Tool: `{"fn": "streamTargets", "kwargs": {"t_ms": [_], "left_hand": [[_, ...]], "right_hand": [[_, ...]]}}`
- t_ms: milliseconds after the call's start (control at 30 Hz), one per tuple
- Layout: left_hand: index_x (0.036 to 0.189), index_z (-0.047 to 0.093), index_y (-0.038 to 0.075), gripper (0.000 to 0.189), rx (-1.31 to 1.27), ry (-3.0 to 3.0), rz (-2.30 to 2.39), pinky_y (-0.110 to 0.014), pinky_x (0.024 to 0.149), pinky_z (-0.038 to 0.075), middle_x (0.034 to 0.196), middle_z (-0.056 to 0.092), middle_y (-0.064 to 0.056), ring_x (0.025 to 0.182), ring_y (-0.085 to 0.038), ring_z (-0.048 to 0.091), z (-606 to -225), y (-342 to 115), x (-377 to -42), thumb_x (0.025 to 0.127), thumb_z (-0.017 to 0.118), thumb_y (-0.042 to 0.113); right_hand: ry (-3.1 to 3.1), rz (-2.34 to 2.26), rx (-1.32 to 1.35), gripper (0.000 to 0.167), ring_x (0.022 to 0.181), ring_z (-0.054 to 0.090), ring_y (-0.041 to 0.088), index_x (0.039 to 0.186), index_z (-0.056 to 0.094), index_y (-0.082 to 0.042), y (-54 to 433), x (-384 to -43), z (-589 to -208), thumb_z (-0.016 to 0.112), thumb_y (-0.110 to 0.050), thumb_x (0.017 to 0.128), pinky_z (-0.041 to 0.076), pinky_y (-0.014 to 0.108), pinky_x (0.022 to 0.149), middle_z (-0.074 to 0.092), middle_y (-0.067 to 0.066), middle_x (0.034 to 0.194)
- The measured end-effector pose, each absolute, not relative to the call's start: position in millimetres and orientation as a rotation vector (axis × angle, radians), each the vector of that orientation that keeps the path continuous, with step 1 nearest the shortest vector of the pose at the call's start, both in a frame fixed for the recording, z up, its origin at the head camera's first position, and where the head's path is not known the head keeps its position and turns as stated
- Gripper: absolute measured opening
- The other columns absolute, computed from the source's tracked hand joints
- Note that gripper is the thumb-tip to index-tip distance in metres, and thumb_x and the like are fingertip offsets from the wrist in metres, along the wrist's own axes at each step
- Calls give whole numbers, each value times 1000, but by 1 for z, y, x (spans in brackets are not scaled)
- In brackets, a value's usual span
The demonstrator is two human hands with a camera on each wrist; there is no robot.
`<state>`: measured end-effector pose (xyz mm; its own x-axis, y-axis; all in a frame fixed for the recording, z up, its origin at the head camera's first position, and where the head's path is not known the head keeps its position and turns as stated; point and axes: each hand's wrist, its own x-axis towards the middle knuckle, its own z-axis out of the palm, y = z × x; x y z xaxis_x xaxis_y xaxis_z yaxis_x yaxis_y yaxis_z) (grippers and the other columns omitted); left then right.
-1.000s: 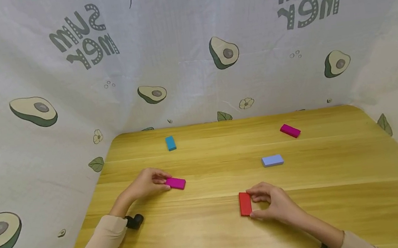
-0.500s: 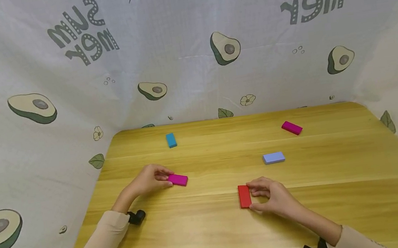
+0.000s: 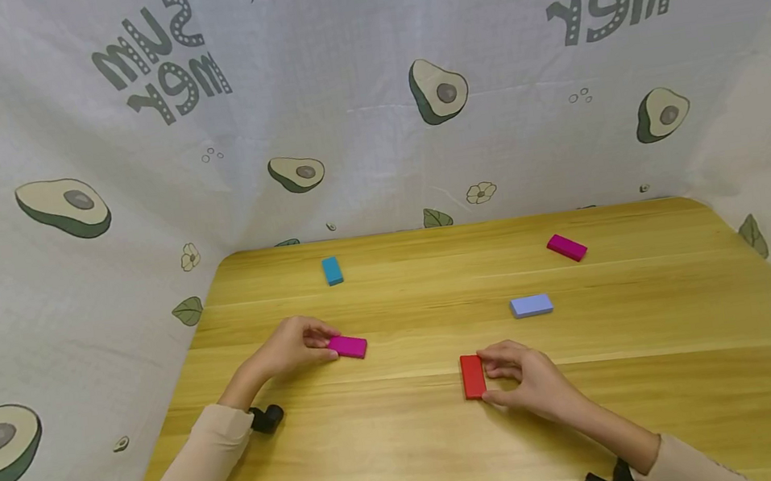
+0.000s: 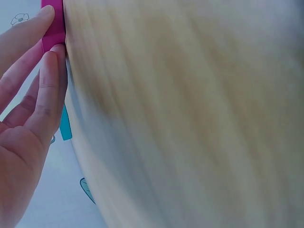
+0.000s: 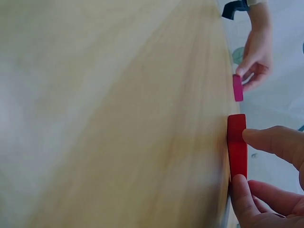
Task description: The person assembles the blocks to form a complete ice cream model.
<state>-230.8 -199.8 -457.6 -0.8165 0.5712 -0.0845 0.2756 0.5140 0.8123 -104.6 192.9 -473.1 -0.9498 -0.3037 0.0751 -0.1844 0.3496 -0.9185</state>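
Observation:
My left hand (image 3: 294,345) pinches the left end of a flat magenta rectangular block (image 3: 351,346) on the wooden table. In the left wrist view, the thumb lies on one face of that magenta block (image 4: 53,28) and a fingertip meets its near end. Right of centre, my right hand (image 3: 530,380) holds a red rectangular block (image 3: 473,378), its length pointing away from me. The thumb and fingers grip opposite ends of the red block (image 5: 237,147) in the right wrist view. A gap of bare wood separates the two held blocks.
A blue block (image 3: 333,271) lies at the back left of the table (image 3: 415,464). On the right are a periwinkle block (image 3: 531,306) and, farther back, another magenta block (image 3: 567,247). A printed white cloth (image 3: 349,74) hangs behind the table and along both sides.
The red block has slid slightly away from me with my right hand. My left hand and its magenta block have shifted a little to the right. The head view has tilted slightly down.

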Motion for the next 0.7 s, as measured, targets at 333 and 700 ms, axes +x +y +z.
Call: {"fn": "streamTargets", "kwargs": {"t_ms": [333,700], "left_hand": [[111,72,-3,29,735,2464,1143,-25,77,58,102,71,-10,88,-15,69,-456,-193,-233,86,80,9],[109,73,-2,28,747,2477,1148,-25,75,58,102,71,-10,85,-13,69,-458,-181,-234,85,81,9]], "right_hand": [[2499,-1672,-466,58,101,65,33,125,56,21,191,-107,-474,82,8,76,56,30,88,56,30,123],[2498,-1665,-483,57,102,65,37,125,55,22,193,-107,-475,81,8,77,55,31,88,55,32,123]]}}
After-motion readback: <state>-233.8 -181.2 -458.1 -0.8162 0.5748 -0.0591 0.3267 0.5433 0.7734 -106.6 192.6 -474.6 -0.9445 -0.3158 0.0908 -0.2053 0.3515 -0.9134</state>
